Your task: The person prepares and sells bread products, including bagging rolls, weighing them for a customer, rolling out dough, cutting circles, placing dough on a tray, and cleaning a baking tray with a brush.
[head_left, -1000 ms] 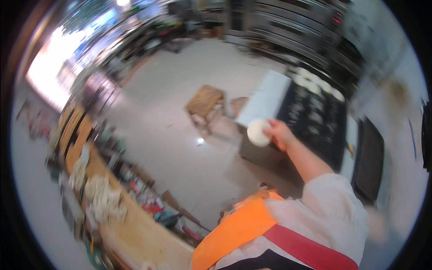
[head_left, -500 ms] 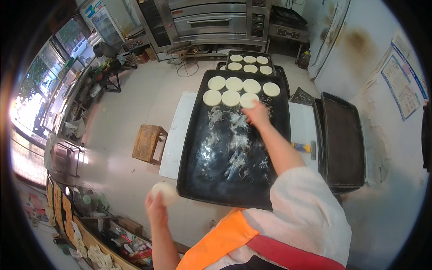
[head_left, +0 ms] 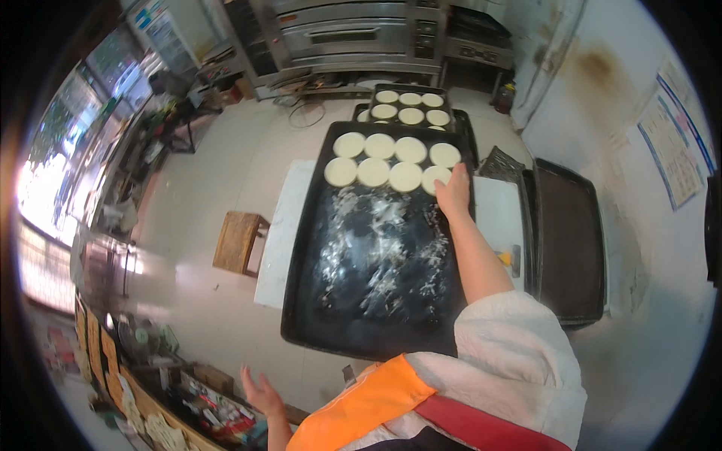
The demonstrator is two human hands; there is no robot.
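A large black baking tray [head_left: 361, 331] carries two rows of pale round dough discs [head_left: 374, 172] at its far end. My right hand [head_left: 453, 197] reaches over the tray's right side. Its thumb and fingers grip the edge of the rightmost dough disc [head_left: 433, 179] in the nearer row, which appears to rest on the tray. White flour streaks mark the bare black surface nearer to me. Off the tray's near left corner, my left hand [head_left: 263, 392] is held up with its fingers spread and nothing in it.
Another tray of dough discs [head_left: 411, 116] lies just beyond. A white table [head_left: 272, 263] supports the big tray; a wooden stool [head_left: 239, 242] stands to its left. Dark empty trays [head_left: 569, 240] lean at the right by the wall. A steel oven [head_left: 346, 45] stands at the back.
The dough disc that was in my left hand is gone from it, and that hand has dropped lower and opened. My right hand has shifted right, where another disc now completes the nearer row.
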